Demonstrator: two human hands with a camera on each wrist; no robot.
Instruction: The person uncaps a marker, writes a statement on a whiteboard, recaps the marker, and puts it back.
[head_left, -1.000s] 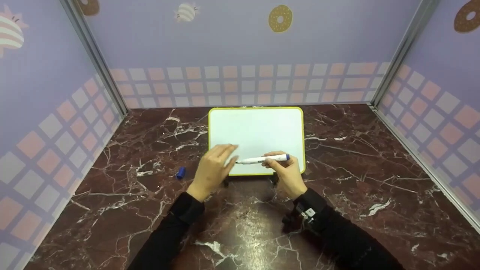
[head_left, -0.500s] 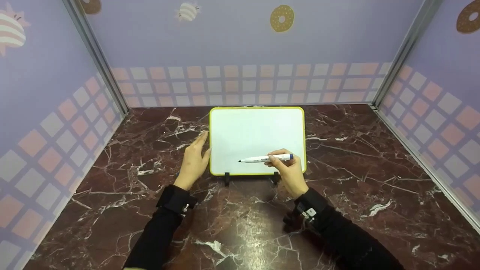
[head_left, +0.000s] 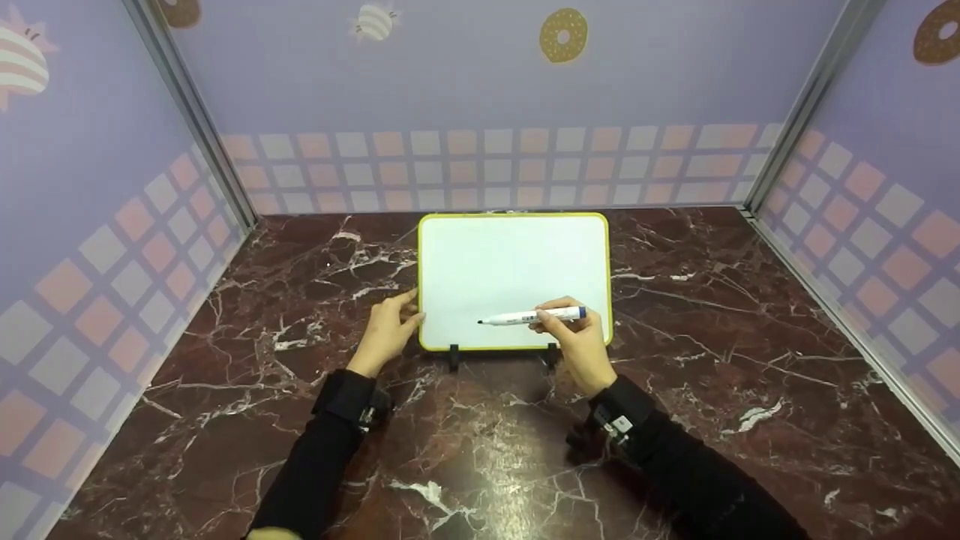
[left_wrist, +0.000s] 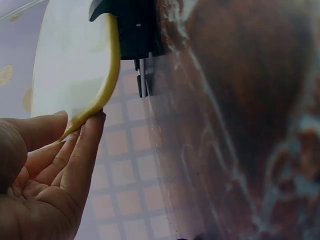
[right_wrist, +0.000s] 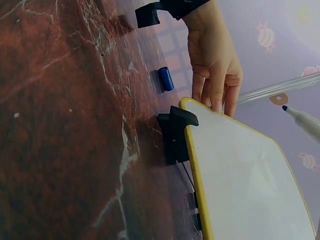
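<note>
A whiteboard with a yellow frame stands tilted back on a black stand; its white face looks blank. My left hand pinches the board's left edge low down. The left wrist view shows the thumb on the front face and the fingers behind the frame. My right hand holds a white marker with a blue end, uncapped. Its dark tip points left, in front of the board's lower part. The blue cap lies on the table beyond the board's left side, hidden by the left hand in the head view.
The table has a dark red, white-veined marble look. Patterned purple walls close it in at the back and both sides, with metal posts at the corners. A camera is strapped to each wrist.
My left hand has moved left from in front of the board to its left edge, and its fingers have bent to grip there. The right hand with the marker has barely moved.
</note>
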